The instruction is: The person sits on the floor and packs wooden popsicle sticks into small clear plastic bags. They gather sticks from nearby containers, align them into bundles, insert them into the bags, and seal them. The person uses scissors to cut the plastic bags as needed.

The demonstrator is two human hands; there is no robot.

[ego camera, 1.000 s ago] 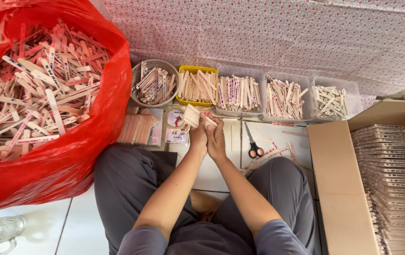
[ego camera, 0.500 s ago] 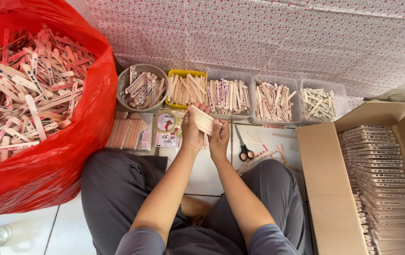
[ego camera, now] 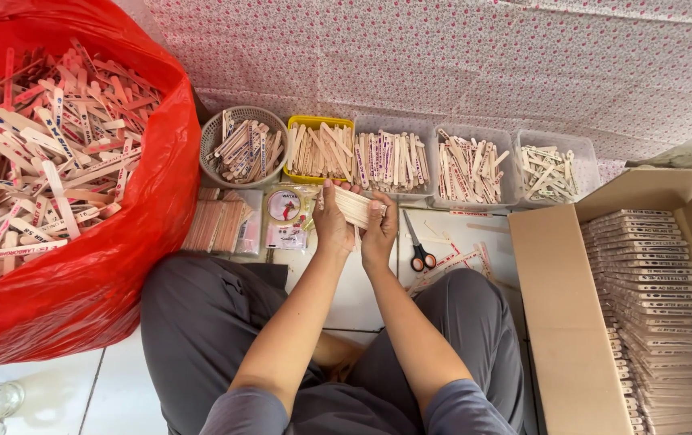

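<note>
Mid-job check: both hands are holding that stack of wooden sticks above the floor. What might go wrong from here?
The stack of wooden sticks is held loosely between the left hand and right hand; sticks could fan out and slip.

Dropped sticks may land among the loose sticks on the floor or in the clear tub just ahead, mixing kinds.

The scissors lie close beside the right hand, so a careless reach might meet the blades.

The red bag (ego camera: 80, 266) (left edge) and cardboard box (ego camera: 563, 322) are cut off.
</note>
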